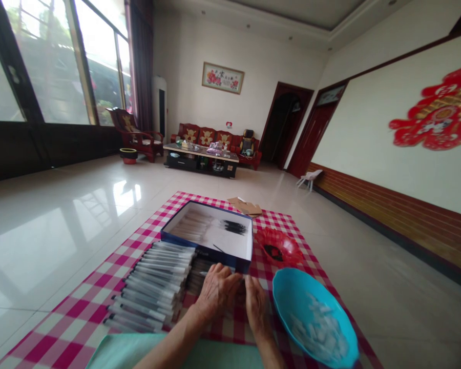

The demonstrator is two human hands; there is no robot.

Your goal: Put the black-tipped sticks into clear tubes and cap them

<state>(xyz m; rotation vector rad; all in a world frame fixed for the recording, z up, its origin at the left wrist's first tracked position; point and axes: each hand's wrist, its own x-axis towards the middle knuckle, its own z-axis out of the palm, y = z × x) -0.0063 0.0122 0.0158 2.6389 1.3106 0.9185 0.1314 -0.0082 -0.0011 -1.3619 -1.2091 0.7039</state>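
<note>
One red-checked cloth (72, 318) covers the floor, bearing an open blue box (200, 252), a blue bowl (292, 293) of blurred white bits and rows of pens (153, 287). Beside the pens the left hand (217, 289) and right hand (255, 303) meet, fingers curled over something hidden; their grip cannot be told

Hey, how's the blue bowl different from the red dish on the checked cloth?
The blue bowl is plain and smooth; the red dish looks petal-patterned. The blue bowl holds small white pieces, the red dish something dark in its middle. The blue bowl lies close by the right hand, the red dish farther off beside the blue box. Both sit open on the checked cloth.
</note>
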